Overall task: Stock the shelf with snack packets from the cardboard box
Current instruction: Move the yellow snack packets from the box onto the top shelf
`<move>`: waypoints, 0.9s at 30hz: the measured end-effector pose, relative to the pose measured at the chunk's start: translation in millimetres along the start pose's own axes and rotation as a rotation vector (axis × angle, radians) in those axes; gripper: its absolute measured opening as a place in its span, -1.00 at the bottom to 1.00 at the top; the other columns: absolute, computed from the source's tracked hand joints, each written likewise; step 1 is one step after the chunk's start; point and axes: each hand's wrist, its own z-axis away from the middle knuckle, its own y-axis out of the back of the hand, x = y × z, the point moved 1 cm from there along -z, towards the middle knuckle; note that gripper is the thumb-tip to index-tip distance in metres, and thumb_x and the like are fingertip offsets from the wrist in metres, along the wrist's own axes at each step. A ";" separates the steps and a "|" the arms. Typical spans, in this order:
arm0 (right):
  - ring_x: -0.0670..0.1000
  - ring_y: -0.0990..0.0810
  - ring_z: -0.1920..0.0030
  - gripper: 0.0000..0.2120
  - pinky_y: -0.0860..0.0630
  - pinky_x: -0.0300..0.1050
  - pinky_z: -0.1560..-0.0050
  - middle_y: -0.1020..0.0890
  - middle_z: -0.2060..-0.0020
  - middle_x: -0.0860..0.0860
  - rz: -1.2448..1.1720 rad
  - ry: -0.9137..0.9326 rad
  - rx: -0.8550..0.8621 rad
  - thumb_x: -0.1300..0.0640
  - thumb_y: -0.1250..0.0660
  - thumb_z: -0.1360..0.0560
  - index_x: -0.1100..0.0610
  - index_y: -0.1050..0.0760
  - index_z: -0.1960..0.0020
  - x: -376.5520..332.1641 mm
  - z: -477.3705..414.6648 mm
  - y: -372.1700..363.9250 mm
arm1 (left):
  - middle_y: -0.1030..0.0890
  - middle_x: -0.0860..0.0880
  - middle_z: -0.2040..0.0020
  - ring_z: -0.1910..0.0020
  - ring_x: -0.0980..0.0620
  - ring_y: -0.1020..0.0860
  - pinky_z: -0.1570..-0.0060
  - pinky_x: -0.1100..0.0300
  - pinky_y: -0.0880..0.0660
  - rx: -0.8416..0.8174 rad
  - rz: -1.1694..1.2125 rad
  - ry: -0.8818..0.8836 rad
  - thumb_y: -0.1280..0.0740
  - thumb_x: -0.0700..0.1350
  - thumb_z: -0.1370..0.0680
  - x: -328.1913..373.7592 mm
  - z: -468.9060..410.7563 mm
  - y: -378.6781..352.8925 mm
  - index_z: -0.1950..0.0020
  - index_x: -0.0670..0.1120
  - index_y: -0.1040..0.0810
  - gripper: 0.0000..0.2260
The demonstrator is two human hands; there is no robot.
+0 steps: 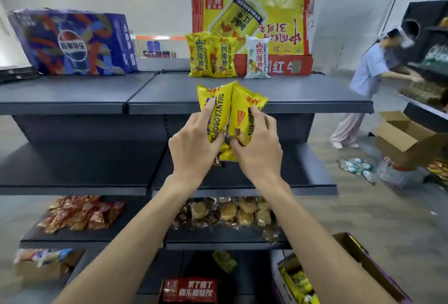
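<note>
My left hand (194, 141) grips one yellow snack packet (215, 100), and my right hand (257, 143) grips a second yellow packet (244, 107) beside it. Both packets are held upright in front of the top shelf's (169, 92) front edge. On that shelf stand two yellow packets (211, 55) and a white packet (257, 57), leaning against a red and yellow carton (254, 15). The cardboard box (363, 262) sits at the lower right with more yellow packets (298, 282) inside.
A blue Pepsi carton (72, 41) stands on the top shelf's left. Lower shelves hold red snack packs (82, 214) and wrapped pastries (230, 211). Another person (373, 73) works at a shelf on the right, near open boxes (407, 134) and packets on the floor.
</note>
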 end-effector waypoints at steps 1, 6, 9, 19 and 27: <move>0.08 -0.54 -0.17 -0.29 -0.50 0.01 0.02 -0.35 -0.33 -0.03 0.001 0.027 0.015 -0.02 -0.44 -0.45 -0.01 -0.21 -0.51 -9.8 -16.6 2.7 | -0.62 0.04 0.00 0.20 -0.03 -0.62 0.40 0.18 -0.41 0.025 0.000 -0.020 -0.40 0.11 -0.49 0.2 -18.7 3.0 -0.48 0.06 -0.35 -0.42; 0.12 -0.53 -0.20 -0.29 -0.55 0.09 -0.03 -0.37 -0.33 0.04 0.008 0.115 0.056 0.02 -0.45 -0.46 0.03 -0.20 -0.51 -45.3 -97.0 2.9 | -0.62 -0.01 -0.08 0.16 -0.08 -0.62 0.33 0.12 -0.45 0.088 -0.024 -0.081 -0.38 0.10 -0.51 0.2 -104.3 2.3 -0.51 0.03 -0.30 -0.40; 0.14 -0.52 -0.20 -0.29 -0.52 0.08 -0.05 -0.36 -0.34 0.07 0.020 0.130 0.048 0.04 -0.44 -0.48 0.04 -0.18 -0.51 -52.4 -140.8 -7.0 | -0.63 -0.02 -0.08 0.16 -0.10 -0.63 0.32 0.10 -0.49 0.093 -0.025 -0.079 -0.40 0.09 -0.51 -2.9 -144.2 -10.7 -0.52 0.02 -0.28 -0.38; 0.18 -0.47 -0.30 -0.27 -0.54 0.11 -0.09 -0.32 -0.41 0.12 0.143 0.152 0.004 0.05 -0.42 -0.50 0.05 -0.13 -0.55 -26.6 -260.9 -69.4 | -0.63 -0.02 -0.08 0.17 -0.10 -0.64 0.37 0.16 -0.40 0.074 -0.139 -0.024 -0.41 0.09 -0.50 -38.2 -231.7 -92.2 -0.52 0.03 -0.26 -0.36; 0.17 -0.47 -0.28 -0.30 -0.51 0.01 -0.08 -0.31 -0.42 0.14 0.249 0.197 -0.098 0.12 -0.36 -0.52 0.10 -0.09 -0.55 -2.9 -325.8 -126.3 | -0.58 -0.04 -0.05 0.12 -0.13 -0.63 0.28 0.07 -0.49 -0.048 -0.270 0.068 -0.39 0.07 -0.53 -80.6 -273.5 -153.0 -0.56 0.13 -0.15 -0.34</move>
